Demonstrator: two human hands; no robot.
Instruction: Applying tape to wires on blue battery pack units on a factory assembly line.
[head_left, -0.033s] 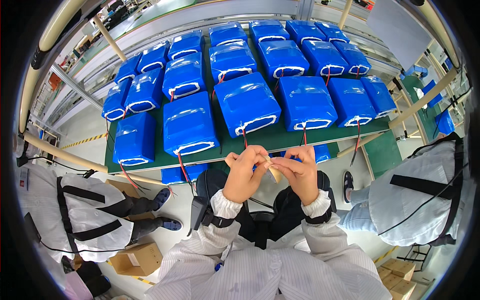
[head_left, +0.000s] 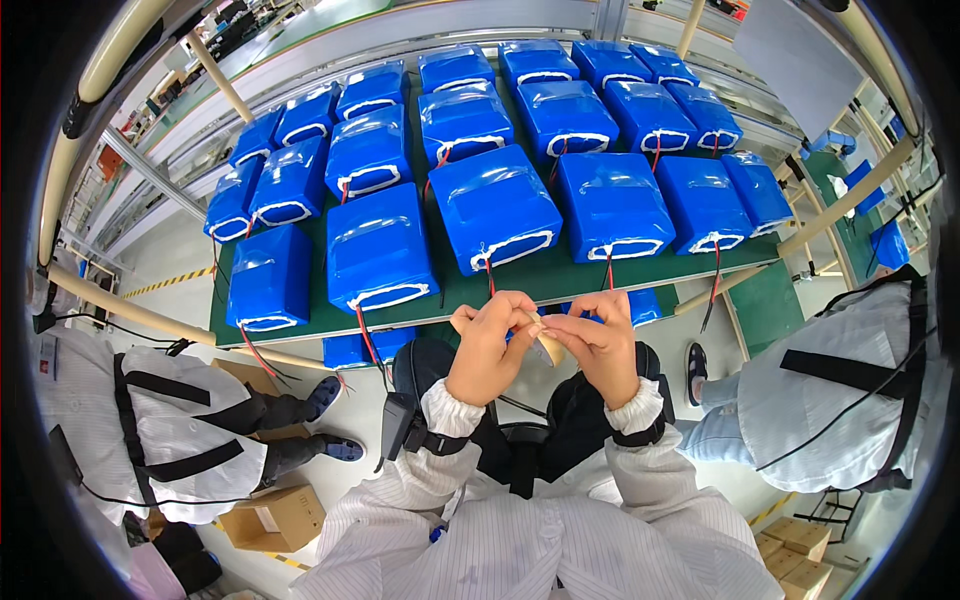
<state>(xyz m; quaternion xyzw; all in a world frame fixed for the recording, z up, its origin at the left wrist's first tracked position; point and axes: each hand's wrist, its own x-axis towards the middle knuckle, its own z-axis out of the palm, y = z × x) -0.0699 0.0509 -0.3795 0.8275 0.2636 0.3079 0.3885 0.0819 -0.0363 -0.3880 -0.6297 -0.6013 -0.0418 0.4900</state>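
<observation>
My left hand (head_left: 489, 345) and my right hand (head_left: 603, 350) meet in front of the table's near edge, fingertips pinched together. Between them is a small tan piece that looks like a roll of tape (head_left: 550, 349), mostly covered by the fingers. The thumb and fingers of both hands press on it. Just beyond stand rows of blue-wrapped battery packs (head_left: 495, 205) on a green-topped table (head_left: 460, 291). White sealant rims their near ends, and red and black wires (head_left: 365, 335) hang from several of them.
More blue packs (head_left: 345, 350) sit below the tabletop. Co-workers in white smocks stand at the left (head_left: 185, 425) and right (head_left: 830, 385). An opened cardboard box (head_left: 272, 518) is on the floor at lower left, with stacked boxes (head_left: 797, 540) at lower right. Beige tube rails (head_left: 150, 310) flank the table.
</observation>
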